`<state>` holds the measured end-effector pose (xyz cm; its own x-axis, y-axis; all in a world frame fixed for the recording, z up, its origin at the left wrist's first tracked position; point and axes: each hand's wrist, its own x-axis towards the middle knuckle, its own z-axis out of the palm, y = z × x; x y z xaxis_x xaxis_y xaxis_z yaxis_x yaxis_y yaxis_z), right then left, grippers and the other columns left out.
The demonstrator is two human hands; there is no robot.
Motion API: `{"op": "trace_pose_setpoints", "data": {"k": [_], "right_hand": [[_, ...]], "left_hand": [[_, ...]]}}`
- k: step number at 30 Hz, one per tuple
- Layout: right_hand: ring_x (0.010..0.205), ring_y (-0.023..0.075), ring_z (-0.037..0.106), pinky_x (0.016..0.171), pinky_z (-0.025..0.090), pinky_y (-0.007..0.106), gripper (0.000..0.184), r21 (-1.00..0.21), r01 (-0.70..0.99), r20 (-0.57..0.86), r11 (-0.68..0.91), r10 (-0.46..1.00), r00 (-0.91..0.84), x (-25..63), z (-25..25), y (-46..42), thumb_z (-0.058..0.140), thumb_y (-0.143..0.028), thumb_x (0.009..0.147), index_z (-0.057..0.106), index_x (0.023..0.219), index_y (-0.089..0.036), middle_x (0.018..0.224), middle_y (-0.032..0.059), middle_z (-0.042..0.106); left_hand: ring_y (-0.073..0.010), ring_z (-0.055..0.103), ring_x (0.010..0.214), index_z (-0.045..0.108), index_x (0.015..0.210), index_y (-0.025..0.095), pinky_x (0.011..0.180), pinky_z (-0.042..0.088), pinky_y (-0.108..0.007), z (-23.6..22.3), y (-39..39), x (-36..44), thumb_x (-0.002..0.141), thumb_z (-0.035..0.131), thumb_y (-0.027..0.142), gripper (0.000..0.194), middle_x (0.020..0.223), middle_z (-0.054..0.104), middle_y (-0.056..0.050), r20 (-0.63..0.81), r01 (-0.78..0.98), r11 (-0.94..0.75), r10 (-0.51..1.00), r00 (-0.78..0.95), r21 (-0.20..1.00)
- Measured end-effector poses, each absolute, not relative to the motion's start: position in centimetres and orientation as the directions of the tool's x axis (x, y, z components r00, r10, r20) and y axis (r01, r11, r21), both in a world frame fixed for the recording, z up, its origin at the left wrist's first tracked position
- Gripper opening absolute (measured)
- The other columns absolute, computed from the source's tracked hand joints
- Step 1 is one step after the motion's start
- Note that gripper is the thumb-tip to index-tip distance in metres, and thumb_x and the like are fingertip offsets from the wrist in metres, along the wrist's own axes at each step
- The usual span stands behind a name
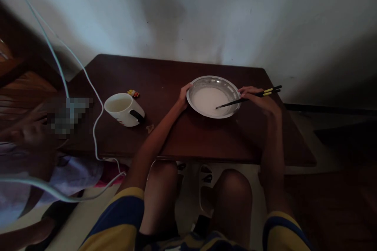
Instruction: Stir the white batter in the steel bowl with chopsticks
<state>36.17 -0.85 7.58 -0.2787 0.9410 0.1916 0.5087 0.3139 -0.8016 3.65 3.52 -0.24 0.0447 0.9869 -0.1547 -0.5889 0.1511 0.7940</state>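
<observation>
A shiny metal bowl (193, 108) stands on the dark brown table, with a whitish, milky mass (206, 100) inside. My left hand (184, 96) grips the bowl's left rim, fingers on the outside and over the edge. At the right rim, my right hand (256, 96) is closed round a pair of black chopsticks (231, 102) with yellow bands near their upper ends. Their tips dip into the white contents near the middle. Some right fingers lie at or against the bowl's edge; exact contact is hard to make out.
A white mug (119, 108) with a black handle stands left on the table (165, 70), a small yellow-red figurine (133, 93) behind it. A scrap (150, 128) lies near my left forearm. White cables (94, 129) cross the left side, where another person (32, 133) sits. A wall backs the table.
</observation>
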Motion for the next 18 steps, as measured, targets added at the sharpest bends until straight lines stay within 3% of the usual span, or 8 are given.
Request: {"op": "trace_pose_setpoints", "data": {"k": [3, 6, 11, 18], "right_hand": [[0.140, 0.0353, 0.063, 0.129, 0.041, 0.060, 0.018, -0.755, 0.544, 0.180, 0.366, 0.913, -0.365, 33.3, 7.0, -1.2, 0.075, -0.045, 0.089, 0.078, 0.084, -0.028, 0.128, 0.0086, 0.077], [0.148, 0.0347, 0.056, 0.132, 0.035, 0.058, 0.013, -0.670, 0.625, 0.258, 0.400, 0.916, -0.308, 32.3, 6.5, -0.9, 0.074, -0.039, 0.092, 0.078, 0.086, -0.029, 0.134, 0.0090, 0.074], [0.137, 0.0357, 0.064, 0.130, 0.037, 0.059, 0.011, -0.658, 0.663, 0.293, 0.358, 0.932, -0.212, 36.2, 7.6, -0.3, 0.069, -0.027, 0.089, 0.073, 0.078, -0.026, 0.121, 0.0132, 0.079], [0.144, 0.0350, 0.060, 0.130, 0.040, 0.061, 0.013, -0.697, 0.558, 0.220, 0.451, 0.875, -0.432, 33.5, 7.7, -1.6, 0.075, -0.042, 0.089, 0.079, 0.085, -0.031, 0.128, 0.0058, 0.077]], "left_hand": [[-0.0338, 0.077, 0.099, 0.074, 0.083, 0.018, 0.088, 0.060, -0.040, 0.0, 3.4, 3.8, 0.083, 0.075, 0.029, 0.011, 0.082, 0.078, -0.008, -0.176, -0.607, 0.154, 0.984, 0.023, 0.779], [-0.0331, 0.078, 0.098, 0.074, 0.086, 0.018, 0.087, 0.061, -0.040, 0.2, 3.3, 3.9, 0.085, 0.074, 0.028, 0.010, 0.082, 0.078, -0.007, -0.181, -0.609, 0.143, 0.983, -0.002, 0.780], [-0.0331, 0.079, 0.096, 0.077, 0.095, 0.017, 0.085, 0.062, -0.041, 0.2, 3.3, 3.9, 0.088, 0.073, 0.031, 0.016, 0.085, 0.080, -0.007, -0.187, -0.605, 0.151, 0.982, 0.004, 0.782], [-0.0344, 0.079, 0.102, 0.078, 0.102, 0.017, 0.091, 0.062, -0.046, 0.1, 3.4, 3.9, 0.090, 0.075, 0.040, 0.025, 0.094, 0.081, -0.008, -0.214, -0.617, 0.168, 0.977, -0.001, 0.769]]}}
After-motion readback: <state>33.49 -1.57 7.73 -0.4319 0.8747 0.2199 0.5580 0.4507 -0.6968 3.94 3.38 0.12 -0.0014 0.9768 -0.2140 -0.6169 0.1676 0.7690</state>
